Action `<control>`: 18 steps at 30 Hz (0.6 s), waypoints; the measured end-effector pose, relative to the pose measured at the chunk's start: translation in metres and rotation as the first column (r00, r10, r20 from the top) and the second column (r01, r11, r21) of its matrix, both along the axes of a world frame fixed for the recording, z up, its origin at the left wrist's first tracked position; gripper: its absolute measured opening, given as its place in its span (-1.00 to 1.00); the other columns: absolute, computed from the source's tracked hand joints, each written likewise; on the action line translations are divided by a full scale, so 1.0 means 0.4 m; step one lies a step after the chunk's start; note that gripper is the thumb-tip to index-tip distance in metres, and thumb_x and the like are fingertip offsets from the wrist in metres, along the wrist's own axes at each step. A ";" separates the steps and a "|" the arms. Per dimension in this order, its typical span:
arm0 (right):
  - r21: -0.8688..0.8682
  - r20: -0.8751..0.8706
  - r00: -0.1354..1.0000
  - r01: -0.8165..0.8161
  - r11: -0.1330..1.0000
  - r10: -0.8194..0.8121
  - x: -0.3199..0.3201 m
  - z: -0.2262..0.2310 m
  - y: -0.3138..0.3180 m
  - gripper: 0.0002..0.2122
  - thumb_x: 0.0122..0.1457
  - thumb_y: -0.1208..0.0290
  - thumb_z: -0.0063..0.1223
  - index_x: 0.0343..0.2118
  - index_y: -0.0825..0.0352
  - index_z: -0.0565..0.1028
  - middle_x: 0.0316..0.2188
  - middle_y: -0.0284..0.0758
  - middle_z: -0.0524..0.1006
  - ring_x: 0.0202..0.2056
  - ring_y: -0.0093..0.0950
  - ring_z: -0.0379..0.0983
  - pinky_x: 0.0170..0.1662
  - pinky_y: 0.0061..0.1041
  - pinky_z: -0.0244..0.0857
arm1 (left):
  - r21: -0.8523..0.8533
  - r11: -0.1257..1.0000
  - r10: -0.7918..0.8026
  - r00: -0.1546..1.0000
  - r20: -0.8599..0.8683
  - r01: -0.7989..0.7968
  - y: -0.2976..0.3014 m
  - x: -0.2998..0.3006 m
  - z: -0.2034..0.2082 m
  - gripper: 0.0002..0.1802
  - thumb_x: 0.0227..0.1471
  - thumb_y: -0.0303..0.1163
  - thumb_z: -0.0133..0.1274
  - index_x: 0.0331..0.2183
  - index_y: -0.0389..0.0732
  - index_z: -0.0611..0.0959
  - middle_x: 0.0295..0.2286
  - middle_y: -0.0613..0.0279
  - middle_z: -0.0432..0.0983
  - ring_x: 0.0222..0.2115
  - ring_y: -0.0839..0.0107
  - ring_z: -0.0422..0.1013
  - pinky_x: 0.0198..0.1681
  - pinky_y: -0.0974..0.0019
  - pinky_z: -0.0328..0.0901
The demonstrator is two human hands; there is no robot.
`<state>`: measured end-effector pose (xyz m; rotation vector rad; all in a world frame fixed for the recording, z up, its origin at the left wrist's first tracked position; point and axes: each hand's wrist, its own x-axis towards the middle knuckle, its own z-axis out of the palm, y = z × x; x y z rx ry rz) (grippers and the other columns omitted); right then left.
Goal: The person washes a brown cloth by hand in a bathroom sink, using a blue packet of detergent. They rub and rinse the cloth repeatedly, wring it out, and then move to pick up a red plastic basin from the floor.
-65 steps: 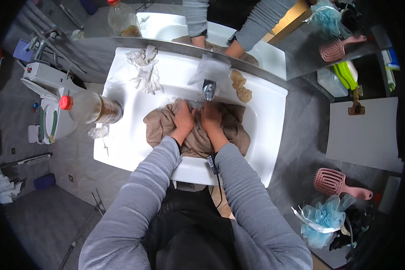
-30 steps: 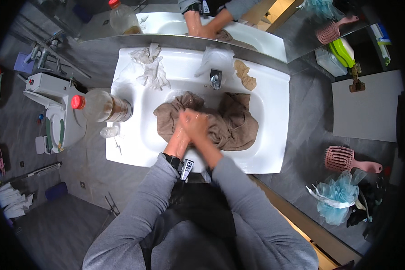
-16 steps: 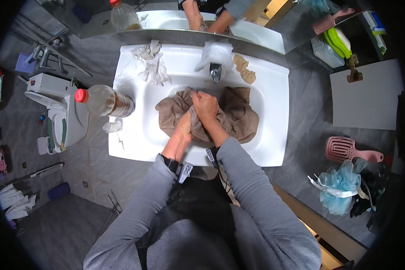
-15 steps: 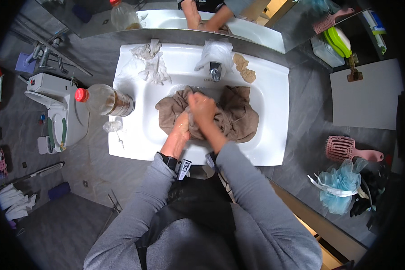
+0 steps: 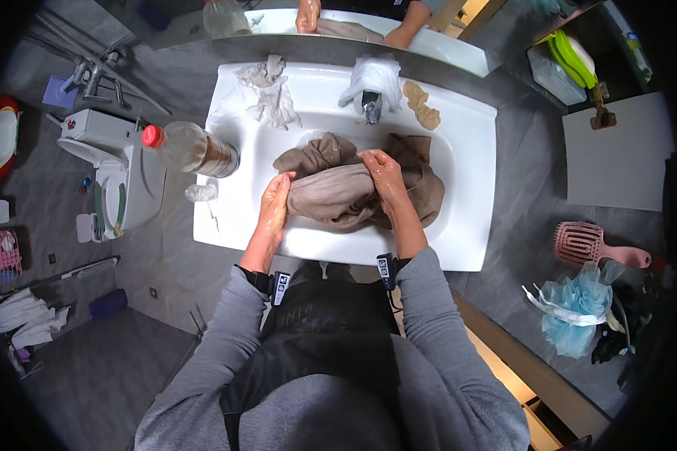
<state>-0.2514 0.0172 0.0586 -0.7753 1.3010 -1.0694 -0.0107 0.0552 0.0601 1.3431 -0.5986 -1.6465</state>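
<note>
A wet brown garment (image 5: 331,195) lies bunched in the white sink (image 5: 470,188), with one section lifted and drawn taut between my hands. At its left end my left hand (image 5: 275,199) grips the fabric edge, thumb on top. My right hand (image 5: 384,177) pinches the right end between thumb and fingers. The rest of the garment spreads behind and to the right of my right hand, against the basin's sloping side. Both hands look wet. Beyond the cloth stands the faucet (image 5: 371,113), with white cloth or plastic wrapped around its base.
A large red-capped bottle (image 5: 192,149) stands on the sink's left edge. Crumpled white cloth (image 5: 274,105) and a beige piece (image 5: 423,107) lie on the back rim. On the right counter are a pink hairbrush (image 5: 587,244) and a blue bath puff (image 5: 575,308).
My hands were pressed together over the bunched garment. Now they are apart, left hand further left and right hand further right, with a section stretched between them. The view has shifted slightly.
</note>
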 end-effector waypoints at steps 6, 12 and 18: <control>-0.090 -0.006 1.000 0.008 0.996 -0.008 0.013 0.040 0.029 -0.78 0.20 0.27 0.07 -0.30 0.36 0.55 -0.39 -0.50 0.47 -0.31 -0.70 0.30 -0.17 -0.68 0.17 | 0.105 0.974 -0.214 0.969 0.126 0.202 0.053 0.031 0.055 -0.60 0.21 -0.08 -0.10 -0.12 -0.18 0.58 -0.38 0.43 0.47 -0.43 0.65 0.32 -0.34 0.51 0.22; -0.089 -0.011 0.985 -0.173 0.981 0.173 0.026 0.079 0.039 -0.79 0.23 0.28 -0.02 -0.27 0.32 0.54 -0.34 -0.53 0.46 -0.23 -0.70 0.26 -0.09 -0.65 0.13 | 0.055 0.860 -0.509 0.858 0.064 0.507 0.047 0.028 0.077 -0.62 0.15 -0.13 0.00 -0.17 -0.24 0.60 -0.33 0.41 0.50 -0.41 0.67 0.33 -0.33 0.50 0.24; -0.060 0.181 0.881 -0.433 0.899 0.436 0.042 0.138 0.028 -0.85 0.18 0.42 0.07 -0.24 0.36 0.51 -0.37 -0.48 0.49 -0.32 -0.75 0.33 -0.24 -0.71 0.21 | 0.025 0.898 -0.431 0.891 -0.141 0.438 0.053 -0.001 0.126 -0.55 0.12 -0.20 0.06 -0.04 -0.28 0.49 -0.19 0.31 0.49 -0.19 0.59 0.38 -0.10 0.49 0.26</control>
